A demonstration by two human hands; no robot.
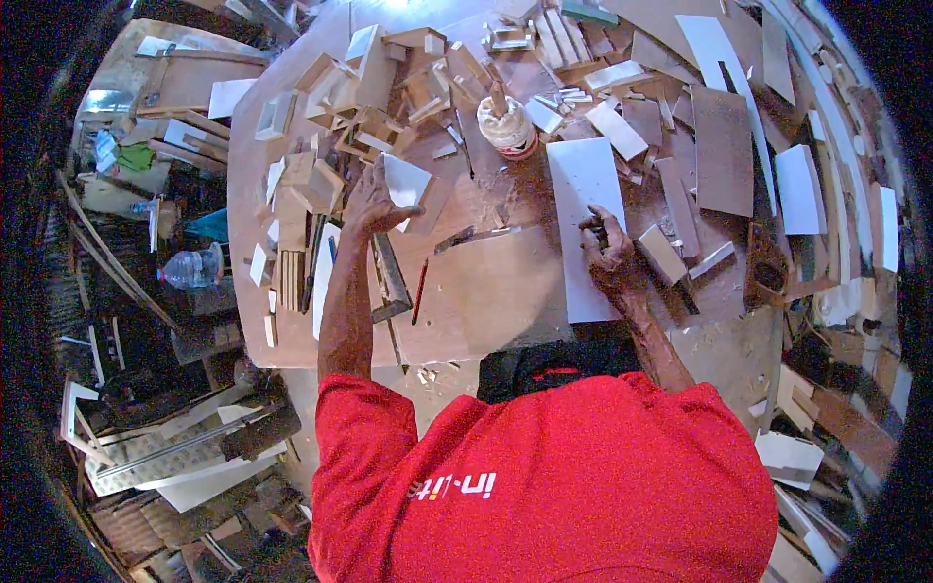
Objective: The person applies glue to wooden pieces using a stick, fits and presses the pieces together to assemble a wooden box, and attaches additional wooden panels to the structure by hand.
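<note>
My left hand grips a small white panel at the upper middle, among small wooden assemblies. My right hand is open, fingers bent and apart, over a long white board, with nothing visible held. Between my hands and farther back stands a white tub with a wooden stick in it. A red pencil and a dark metal square lie below my left hand. A plywood piece lies between my arms.
The worktable carries offcuts, boxes and boards, including a brown board on the right. Shelves and scrap wood crowd the left, with a plastic bottle. More wood pieces lie at lower right.
</note>
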